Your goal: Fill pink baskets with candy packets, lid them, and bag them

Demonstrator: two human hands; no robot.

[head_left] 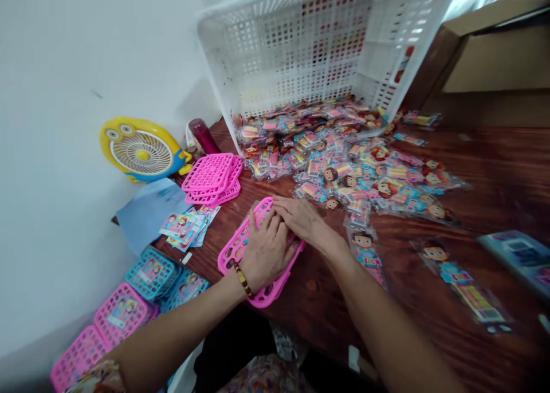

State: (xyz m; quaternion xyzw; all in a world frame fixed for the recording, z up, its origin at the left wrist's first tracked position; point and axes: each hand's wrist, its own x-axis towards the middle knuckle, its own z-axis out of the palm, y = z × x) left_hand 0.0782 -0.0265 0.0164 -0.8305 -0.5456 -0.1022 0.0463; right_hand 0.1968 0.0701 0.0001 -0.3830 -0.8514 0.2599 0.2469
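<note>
Pink basket (237,238): lay on the wooden table (318,279), beneath your hands, long axis slanting near-left to far-right. Left hand (267,251): nearer its middle, fingers half-spread. Right hand (301,216): fingers bent, at the far end. Grip of either: could not be told.

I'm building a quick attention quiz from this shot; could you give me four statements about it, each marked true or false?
1. The left hand and the right hand both touch a pink basket. True.
2. The bracelet is on the right wrist. False: it is on the left wrist.
3. The fan is yellow and blue. True.
4. All the packets are inside the white crate. False: many lie on the table outside it.
</note>
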